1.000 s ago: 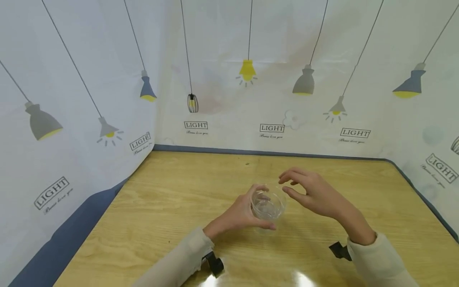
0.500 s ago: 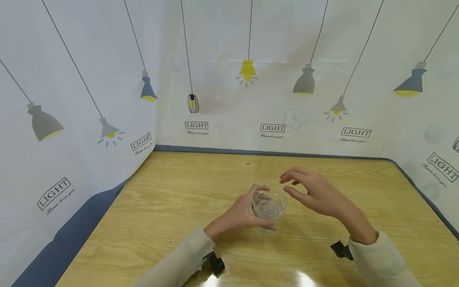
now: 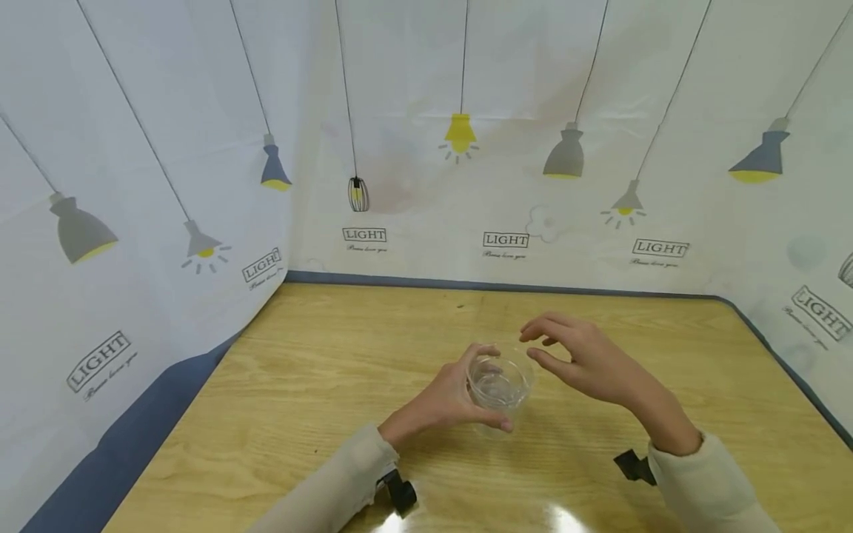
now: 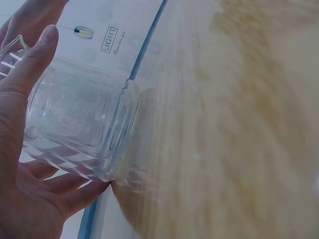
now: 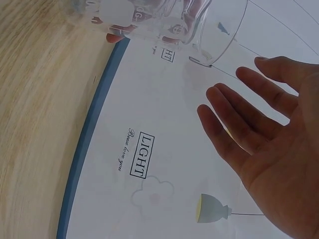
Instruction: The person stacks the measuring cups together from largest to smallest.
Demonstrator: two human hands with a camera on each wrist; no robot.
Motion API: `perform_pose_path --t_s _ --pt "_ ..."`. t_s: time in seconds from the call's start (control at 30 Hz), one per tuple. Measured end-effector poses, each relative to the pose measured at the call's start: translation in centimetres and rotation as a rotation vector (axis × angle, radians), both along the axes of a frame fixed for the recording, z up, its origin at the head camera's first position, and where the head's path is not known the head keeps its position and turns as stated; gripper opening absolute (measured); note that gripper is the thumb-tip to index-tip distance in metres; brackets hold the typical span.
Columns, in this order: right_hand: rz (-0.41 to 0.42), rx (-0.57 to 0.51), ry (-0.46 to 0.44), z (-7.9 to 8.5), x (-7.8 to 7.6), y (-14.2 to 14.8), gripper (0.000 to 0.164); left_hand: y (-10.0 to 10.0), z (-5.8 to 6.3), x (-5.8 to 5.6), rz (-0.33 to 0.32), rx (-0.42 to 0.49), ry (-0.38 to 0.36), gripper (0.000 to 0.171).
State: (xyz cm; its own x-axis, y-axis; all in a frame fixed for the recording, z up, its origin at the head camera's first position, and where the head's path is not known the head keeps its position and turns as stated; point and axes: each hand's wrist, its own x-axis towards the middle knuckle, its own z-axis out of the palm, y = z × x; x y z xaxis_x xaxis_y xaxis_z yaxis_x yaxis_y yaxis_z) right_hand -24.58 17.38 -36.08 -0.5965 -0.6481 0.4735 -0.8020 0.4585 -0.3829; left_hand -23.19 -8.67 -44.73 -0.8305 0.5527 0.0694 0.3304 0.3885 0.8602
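Note:
A clear glass beaker [image 3: 500, 383] stands on the wooden table [image 3: 320, 385] near its middle. My left hand [image 3: 448, 396] grips the beaker from the left, thumb and fingers curled round its wall. The left wrist view shows the beaker [image 4: 82, 127] close up in my left hand [image 4: 25, 149], resting on the wood. My right hand [image 3: 581, 359] hovers just right of the rim with relaxed fingers and holds nothing. In the right wrist view the beaker [image 5: 164, 25] is at the top and my right hand [image 5: 269, 144] is spread open, apart from the glass.
White curtains printed with lamps and the word LIGHT [image 3: 506, 238] close off the table at the back, left and right. Small black clips sit at my left cuff [image 3: 398, 490] and right cuff [image 3: 631, 466].

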Motion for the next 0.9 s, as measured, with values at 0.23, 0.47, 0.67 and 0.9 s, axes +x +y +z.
perform_pose_path --t_s 0.23,0.47,0.67,0.9 --pt "0.005 -0.008 -0.013 0.3 0.0 0.0 0.023 -0.1 0.0 0.0 0.02 -0.021 0.028 0.109" --pt "-0.004 -0.002 -0.024 0.4 0.0 0.0 0.023 -0.4 0.2 -0.3 -0.011 -0.032 0.014 0.113" --pt "-0.005 -0.012 -0.028 0.3 -0.2 0.0 0.024 -2.0 0.4 -1.3 -0.122 -0.091 -0.065 0.122" --pt "-0.022 -0.046 -0.084 0.0 -0.7 0.8 0.024 -5.4 0.8 -3.5 -0.107 -0.173 -0.073 0.111"
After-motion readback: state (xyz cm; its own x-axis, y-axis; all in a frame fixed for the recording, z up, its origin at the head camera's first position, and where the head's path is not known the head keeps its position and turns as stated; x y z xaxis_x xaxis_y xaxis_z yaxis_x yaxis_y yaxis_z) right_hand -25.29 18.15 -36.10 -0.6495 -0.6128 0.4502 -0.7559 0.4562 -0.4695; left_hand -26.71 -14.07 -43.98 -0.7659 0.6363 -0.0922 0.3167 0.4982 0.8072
